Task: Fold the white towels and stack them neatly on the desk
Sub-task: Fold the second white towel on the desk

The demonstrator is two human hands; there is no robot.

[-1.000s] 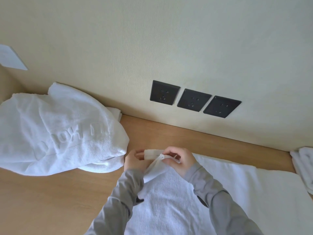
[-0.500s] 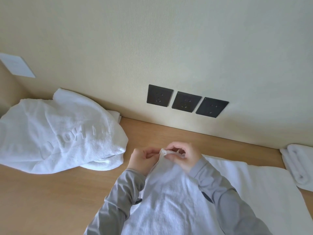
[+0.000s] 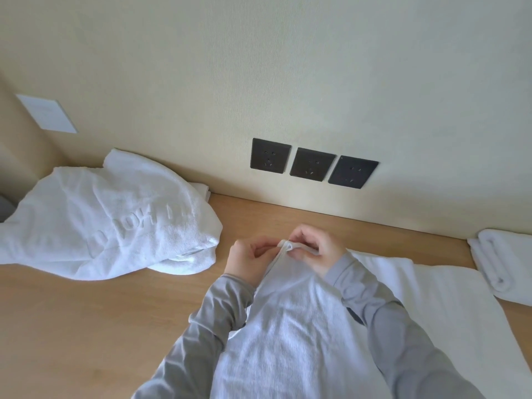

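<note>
From the head view, we have both hands close together at the far end of a white towel [image 3: 293, 326]. Our left hand [image 3: 247, 259] and right hand [image 3: 316, 251] each pinch the same bunched corner, fingers curled on the cloth. The towel runs from that corner back toward us between our grey sleeves, and more white cloth lies flat on the worktop [image 3: 86, 326] to the right. We cannot tell whether that is the same towel.

A crumpled towel [image 3: 109, 223] sits unfolded at the left against the wall, and a rolled towel [image 3: 503, 263] lies at the right edge. Three dark sockets [image 3: 312, 166] are on the wall behind.

We judge this as matching up corners early in one fold, with most of the task ahead. Next we would need to part our hands along the edge, pull it taut and lay it down square.
</note>
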